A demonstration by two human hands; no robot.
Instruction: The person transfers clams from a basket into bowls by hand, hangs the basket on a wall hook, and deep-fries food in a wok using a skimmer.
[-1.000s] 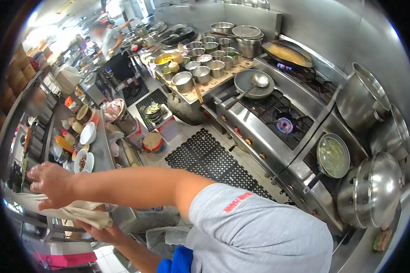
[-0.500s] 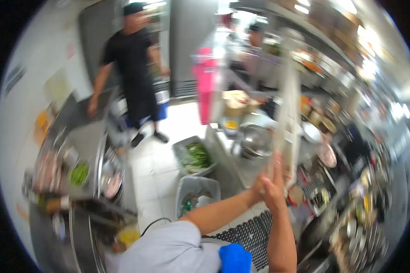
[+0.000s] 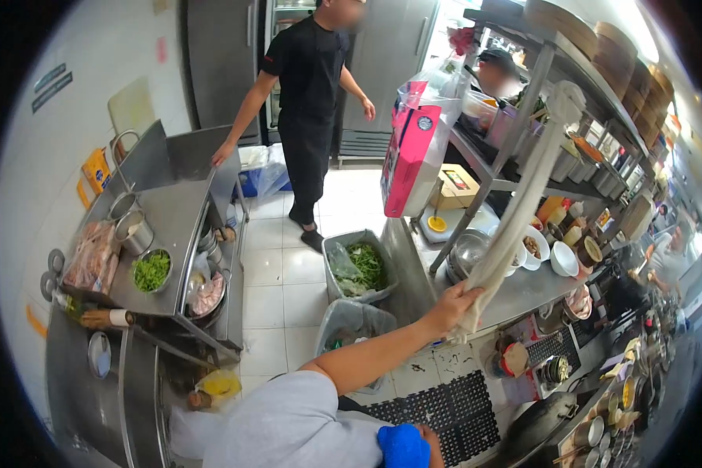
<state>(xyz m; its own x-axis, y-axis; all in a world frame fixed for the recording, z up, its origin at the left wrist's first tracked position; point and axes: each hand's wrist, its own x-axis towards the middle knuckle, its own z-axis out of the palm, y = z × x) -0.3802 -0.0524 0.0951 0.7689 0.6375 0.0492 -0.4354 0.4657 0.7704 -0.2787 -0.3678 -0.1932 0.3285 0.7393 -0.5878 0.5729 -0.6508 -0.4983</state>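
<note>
Cloth (image 3: 522,203), long & beige, hangs from shelf rack (image 3: 558,58) at upper right down to frame centre, where one hand (image 3: 454,304) is closed around its lower end; which hand, can't tell. Other hand not seen. Just right: steel counter (image 3: 522,290) w/ white bowls (image 3: 550,253). Left of the arm: bin of greens (image 3: 356,267). Person in black (image 3: 308,93) stands top centre.

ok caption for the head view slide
One hand grips a long cloth hanging from the kitchen rack.
</note>
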